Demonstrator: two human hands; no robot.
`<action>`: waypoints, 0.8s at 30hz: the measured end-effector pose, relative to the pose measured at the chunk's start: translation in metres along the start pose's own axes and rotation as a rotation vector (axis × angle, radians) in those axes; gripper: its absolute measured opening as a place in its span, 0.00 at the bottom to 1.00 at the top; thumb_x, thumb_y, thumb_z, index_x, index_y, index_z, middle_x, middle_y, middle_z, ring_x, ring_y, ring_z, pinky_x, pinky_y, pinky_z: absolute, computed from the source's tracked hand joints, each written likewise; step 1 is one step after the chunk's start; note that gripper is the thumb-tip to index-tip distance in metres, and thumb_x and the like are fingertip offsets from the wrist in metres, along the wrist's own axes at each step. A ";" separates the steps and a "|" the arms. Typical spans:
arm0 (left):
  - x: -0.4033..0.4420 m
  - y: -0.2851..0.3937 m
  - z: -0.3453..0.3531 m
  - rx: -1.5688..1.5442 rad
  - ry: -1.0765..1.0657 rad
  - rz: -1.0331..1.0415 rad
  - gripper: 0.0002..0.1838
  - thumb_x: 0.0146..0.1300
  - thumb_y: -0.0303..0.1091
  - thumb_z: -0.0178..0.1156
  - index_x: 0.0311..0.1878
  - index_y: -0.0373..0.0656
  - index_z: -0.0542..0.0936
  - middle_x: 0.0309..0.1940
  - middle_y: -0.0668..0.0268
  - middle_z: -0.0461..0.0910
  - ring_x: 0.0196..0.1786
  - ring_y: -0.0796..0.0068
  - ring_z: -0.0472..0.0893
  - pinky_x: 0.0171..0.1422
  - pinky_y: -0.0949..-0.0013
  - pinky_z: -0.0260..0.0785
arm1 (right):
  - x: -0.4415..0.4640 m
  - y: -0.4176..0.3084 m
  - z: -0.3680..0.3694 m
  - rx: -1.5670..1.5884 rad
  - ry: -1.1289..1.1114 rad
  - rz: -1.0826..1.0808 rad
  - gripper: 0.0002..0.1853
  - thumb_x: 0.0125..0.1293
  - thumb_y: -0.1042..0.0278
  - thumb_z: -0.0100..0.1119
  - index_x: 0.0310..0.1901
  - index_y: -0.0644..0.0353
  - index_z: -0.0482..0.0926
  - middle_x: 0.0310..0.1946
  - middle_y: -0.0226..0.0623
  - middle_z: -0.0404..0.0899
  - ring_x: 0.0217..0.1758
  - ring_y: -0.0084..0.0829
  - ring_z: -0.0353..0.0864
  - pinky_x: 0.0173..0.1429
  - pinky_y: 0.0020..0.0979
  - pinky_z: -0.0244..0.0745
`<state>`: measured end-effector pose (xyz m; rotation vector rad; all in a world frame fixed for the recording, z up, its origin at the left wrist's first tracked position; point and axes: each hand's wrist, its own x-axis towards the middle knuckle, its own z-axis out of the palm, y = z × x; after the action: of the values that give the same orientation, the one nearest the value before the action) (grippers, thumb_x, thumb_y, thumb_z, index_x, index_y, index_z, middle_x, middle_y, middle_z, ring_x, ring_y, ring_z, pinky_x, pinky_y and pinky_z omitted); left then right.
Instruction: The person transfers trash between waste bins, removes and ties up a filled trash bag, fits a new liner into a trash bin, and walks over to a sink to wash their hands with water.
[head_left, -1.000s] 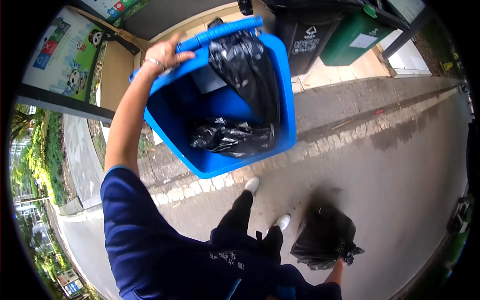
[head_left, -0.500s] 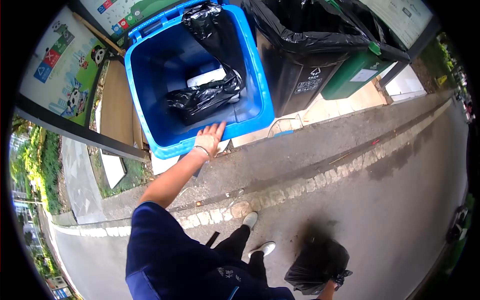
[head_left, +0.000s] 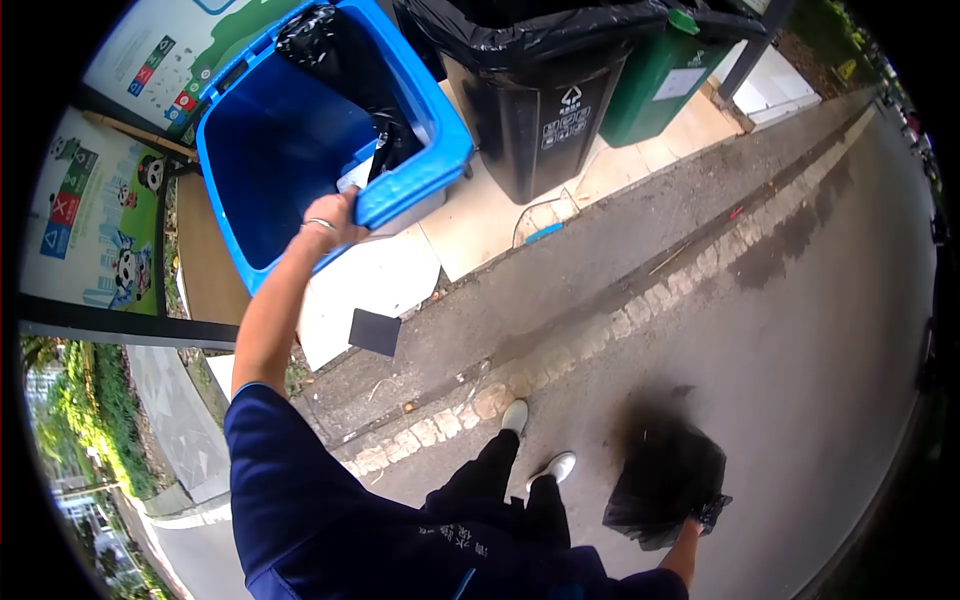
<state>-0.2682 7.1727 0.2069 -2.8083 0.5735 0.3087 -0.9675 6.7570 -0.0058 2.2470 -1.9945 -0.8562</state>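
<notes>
My left hand [head_left: 338,218] is closed over the near rim of a blue bin [head_left: 222,215], which looks tilted. Inside, a black plastic bag [head_left: 345,72] hangs from the back corner down the right wall; its lower part is hidden. A small white item [head_left: 354,176] shows beside it, near my fingers. Out to the right and low, my right hand [head_left: 703,517] grips the gathered neck of a black garbage bag [head_left: 665,475], which hangs full-looking above or on the road; I cannot tell which.
A black bin [head_left: 530,120] with a bag liner and a green bin [head_left: 655,90] stand right of the blue one. Panda-printed panels [head_left: 95,230] and a wooden stick [head_left: 140,135] are at left. A dark square plate [head_left: 375,332] lies by the kerb stones [head_left: 490,400].
My left hand has gone from resting on the rim to being wrapped round it. The blue bin has tilted, and the bag inside has shifted right. My right hand still holds its bag.
</notes>
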 end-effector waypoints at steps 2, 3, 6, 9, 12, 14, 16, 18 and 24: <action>-0.009 -0.014 -0.025 -0.033 -0.045 -0.010 0.39 0.32 0.44 0.64 0.52 0.42 0.64 0.36 0.52 0.74 0.40 0.59 0.75 0.46 0.67 0.66 | -0.009 -0.012 -0.012 -0.131 -0.108 -0.027 0.31 0.56 0.61 0.44 0.60 0.54 0.46 0.62 0.38 0.43 0.63 0.32 0.47 0.63 0.28 0.47; -0.010 -0.025 -0.029 -0.048 -0.029 -0.003 0.39 0.31 0.44 0.64 0.51 0.42 0.64 0.36 0.52 0.74 0.40 0.59 0.74 0.47 0.67 0.65 | 0.001 -0.012 -0.002 -0.129 -0.164 -0.084 0.30 0.57 0.58 0.42 0.60 0.52 0.46 0.61 0.38 0.45 0.63 0.33 0.48 0.63 0.30 0.48; 0.001 -0.055 -0.039 -0.144 -0.021 0.080 0.43 0.27 0.43 0.66 0.53 0.42 0.62 0.39 0.52 0.73 0.43 0.58 0.73 0.49 0.66 0.64 | 0.017 0.005 0.039 -0.081 -0.322 -0.174 0.28 0.58 0.50 0.37 0.60 0.45 0.49 0.59 0.40 0.51 0.61 0.35 0.52 0.61 0.36 0.51; 0.033 -0.089 -0.030 -0.357 -0.070 0.268 0.49 0.26 0.42 0.68 0.56 0.37 0.56 0.41 0.49 0.71 0.47 0.59 0.71 0.52 0.66 0.62 | 0.000 -0.006 0.046 -0.056 -0.322 -0.090 0.23 0.58 0.51 0.36 0.55 0.45 0.60 0.56 0.38 0.58 0.59 0.36 0.56 0.58 0.37 0.55; 0.020 -0.065 -0.022 -0.307 -0.005 0.227 0.51 0.24 0.37 0.69 0.57 0.40 0.54 0.40 0.50 0.72 0.45 0.55 0.72 0.51 0.65 0.63 | -0.005 -0.015 0.040 0.138 -0.350 0.067 0.23 0.58 0.53 0.36 0.56 0.46 0.58 0.56 0.37 0.58 0.58 0.36 0.56 0.57 0.38 0.57; 0.010 -0.062 -0.015 -0.356 0.035 0.153 0.53 0.24 0.37 0.70 0.58 0.43 0.51 0.43 0.50 0.70 0.46 0.55 0.71 0.51 0.64 0.63 | 0.001 -0.014 0.037 0.410 -0.411 0.213 0.23 0.58 0.53 0.36 0.56 0.46 0.57 0.55 0.37 0.58 0.58 0.36 0.57 0.56 0.38 0.58; 0.013 -0.057 -0.013 -0.177 0.097 0.003 0.56 0.25 0.35 0.70 0.60 0.46 0.46 0.49 0.51 0.65 0.51 0.55 0.67 0.54 0.64 0.61 | 0.009 -0.009 0.034 0.812 -0.523 0.414 0.23 0.58 0.54 0.36 0.57 0.47 0.56 0.55 0.36 0.58 0.57 0.36 0.57 0.55 0.39 0.60; 0.001 -0.020 -0.033 0.055 0.099 -0.200 0.58 0.27 0.33 0.70 0.61 0.48 0.41 0.55 0.54 0.58 0.56 0.56 0.61 0.57 0.64 0.57 | 0.014 -0.004 0.037 1.175 -0.639 0.603 0.24 0.59 0.55 0.36 0.57 0.47 0.54 0.55 0.35 0.59 0.57 0.36 0.57 0.54 0.40 0.61; -0.018 0.035 0.005 0.153 0.543 -0.405 0.40 0.44 0.23 0.54 0.61 0.50 0.47 0.60 0.59 0.50 0.61 0.59 0.54 0.59 0.62 0.52 | 0.037 0.016 0.057 1.464 -0.653 0.754 0.23 0.59 0.57 0.38 0.56 0.49 0.56 0.53 0.35 0.60 0.54 0.34 0.59 0.53 0.38 0.62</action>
<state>-0.2995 7.1490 0.1995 -2.7563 0.1025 -0.5637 -1.0044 6.7395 -0.0624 0.8841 -4.2029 0.1683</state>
